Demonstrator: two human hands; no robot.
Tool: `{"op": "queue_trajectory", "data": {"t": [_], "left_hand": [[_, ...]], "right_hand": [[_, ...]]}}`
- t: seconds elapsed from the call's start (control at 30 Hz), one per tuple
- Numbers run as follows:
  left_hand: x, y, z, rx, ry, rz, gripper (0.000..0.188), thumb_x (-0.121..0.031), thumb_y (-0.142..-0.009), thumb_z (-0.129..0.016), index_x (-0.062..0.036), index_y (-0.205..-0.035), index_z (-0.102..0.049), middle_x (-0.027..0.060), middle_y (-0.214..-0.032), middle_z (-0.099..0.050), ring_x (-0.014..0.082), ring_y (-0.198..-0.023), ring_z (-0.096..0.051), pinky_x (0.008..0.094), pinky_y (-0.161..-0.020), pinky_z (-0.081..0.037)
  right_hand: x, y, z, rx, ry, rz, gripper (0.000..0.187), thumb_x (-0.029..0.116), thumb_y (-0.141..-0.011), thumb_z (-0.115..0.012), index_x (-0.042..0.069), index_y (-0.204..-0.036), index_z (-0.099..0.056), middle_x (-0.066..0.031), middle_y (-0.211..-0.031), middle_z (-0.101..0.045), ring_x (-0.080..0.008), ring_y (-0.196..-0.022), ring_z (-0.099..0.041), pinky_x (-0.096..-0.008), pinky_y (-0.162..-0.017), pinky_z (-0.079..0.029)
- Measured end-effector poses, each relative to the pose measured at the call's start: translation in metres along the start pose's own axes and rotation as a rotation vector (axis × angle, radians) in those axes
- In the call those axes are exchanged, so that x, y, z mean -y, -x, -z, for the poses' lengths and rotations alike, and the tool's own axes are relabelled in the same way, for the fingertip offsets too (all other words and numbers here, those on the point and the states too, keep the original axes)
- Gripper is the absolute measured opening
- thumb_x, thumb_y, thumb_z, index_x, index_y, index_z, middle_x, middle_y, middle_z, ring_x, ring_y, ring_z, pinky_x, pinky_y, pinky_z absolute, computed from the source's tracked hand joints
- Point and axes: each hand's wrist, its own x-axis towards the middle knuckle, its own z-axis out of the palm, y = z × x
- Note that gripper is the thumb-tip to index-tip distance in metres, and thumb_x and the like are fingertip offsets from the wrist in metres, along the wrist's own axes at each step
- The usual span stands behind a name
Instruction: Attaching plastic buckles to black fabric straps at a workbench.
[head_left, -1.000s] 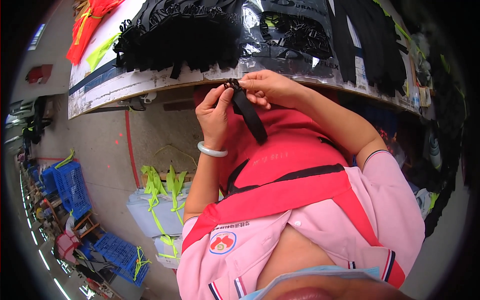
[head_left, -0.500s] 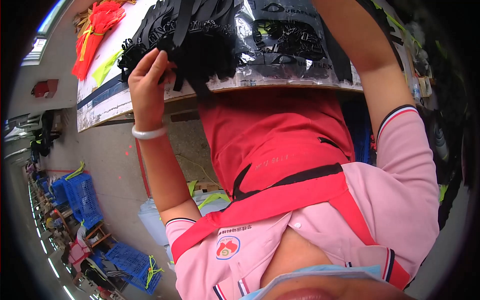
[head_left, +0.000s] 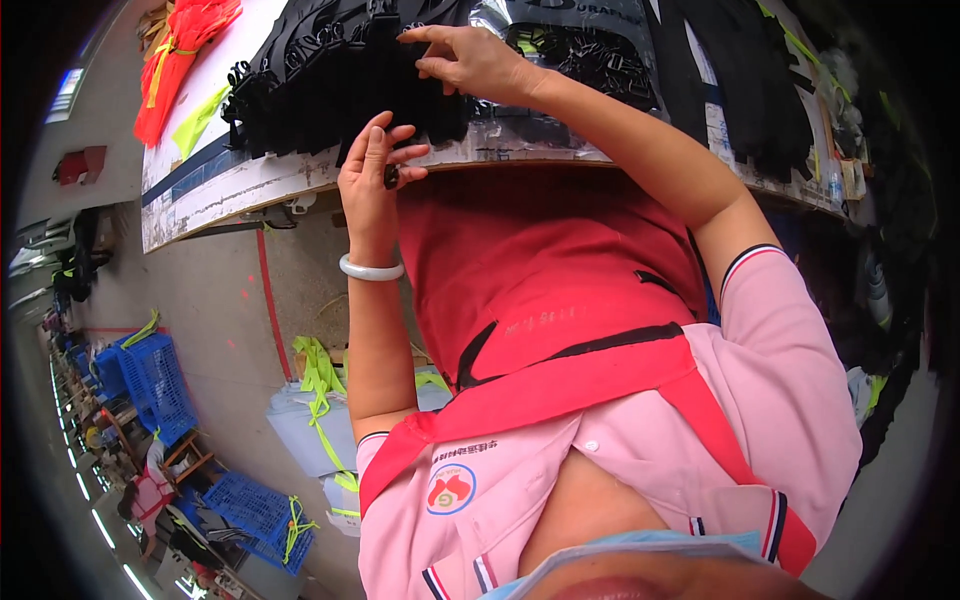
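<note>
My left hand [head_left: 368, 195] is raised at the table's near edge, its fingers curled around a small black piece [head_left: 391, 177], perhaps a plastic buckle; its exact shape is hard to make out. Farther up, my right hand [head_left: 482, 68] reaches in from the right with the index finger stretched out and the other fingers loosely bent. Its fingertips are at a pile of black webbing straps [head_left: 330, 85] with black buckles along them; whether they touch is unclear. A clear plastic bag [head_left: 560, 135] of black buckles lies partly beneath my right forearm.
The white worktable [head_left: 215, 212] has a worn front edge close to my red apron [head_left: 540, 260]. More black straps [head_left: 745, 100] lie at the right. An orange-red bundle [head_left: 185, 65] rests at the far left. Blue crates [head_left: 160, 385] stand on the floor at left.
My right hand has come from the far right across the bag to the strap pile. My left hand has moved right and down, away from the straps.
</note>
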Motion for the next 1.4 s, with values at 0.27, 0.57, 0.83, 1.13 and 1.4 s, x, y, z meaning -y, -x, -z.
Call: {"op": "queue_trajectory", "data": {"t": [0.27,0.57,0.83,1.13,1.4], "left_hand": [[0.019,0.008,0.0,-0.01,0.014,0.072,0.039,-0.028,-0.098,-0.052,-0.0006,-0.125,-0.054,0.0126,-0.103,-0.066,0.0161,-0.08,-0.067,0.0239,-0.064,-0.055],[0.022,0.006,-0.002,0.064,0.015,0.091,0.031,-0.023,-0.098,-0.052,0.0006,-0.117,-0.061,0.0117,-0.1,-0.066,0.0139,-0.077,-0.066,0.0219,-0.061,-0.054],[0.044,0.019,0.013,0.05,0.042,0.153,0.03,-0.021,-0.098,-0.053,0.0018,-0.114,-0.061,0.0107,-0.098,-0.067,0.0132,-0.077,-0.065,0.0221,-0.063,-0.053],[0.04,0.026,0.008,0.064,0.3,0.217,0.046,-0.038,-0.1,-0.044,-0.0003,-0.126,-0.05,0.0131,-0.103,-0.064,0.0189,-0.083,-0.066,0.0265,-0.065,-0.054],[0.028,0.024,0.0,0.191,0.392,0.171,0.069,-0.059,-0.096,-0.033,-0.0057,-0.138,-0.036,0.0176,-0.109,-0.061,0.0248,-0.081,-0.065,0.0296,-0.058,-0.054]], "right_hand": [[0.008,0.018,-0.004,-0.303,0.099,0.076,0.04,0.02,-0.088,-0.064,0.011,-0.125,-0.054,-0.0056,-0.082,-0.066,-0.0161,-0.07,-0.064,-0.0283,-0.066,-0.052],[-0.038,-0.038,0.014,-0.208,-0.051,-0.126,0.037,0.01,-0.081,-0.062,0.006,-0.118,-0.059,-0.0065,-0.084,-0.065,-0.0145,-0.078,-0.062,-0.0275,-0.07,-0.05],[0.004,-0.071,0.018,-0.202,-0.161,0.148,0.024,0.006,-0.081,-0.06,0.005,-0.105,-0.066,-0.0054,-0.084,-0.068,-0.0128,-0.077,-0.064,-0.0263,-0.072,-0.052],[0.046,-0.046,0.001,-0.133,0.099,0.188,0.018,0.002,-0.081,-0.06,0.003,-0.097,-0.068,-0.0097,-0.085,-0.068,-0.0149,-0.079,-0.065,-0.027,-0.071,-0.052],[0.046,0.05,-0.013,0.296,-0.038,0.19,0.022,0.018,-0.089,-0.064,0.002,-0.104,-0.066,-0.0085,-0.091,-0.063,-0.0167,-0.083,-0.064,-0.027,-0.075,-0.051]]}}
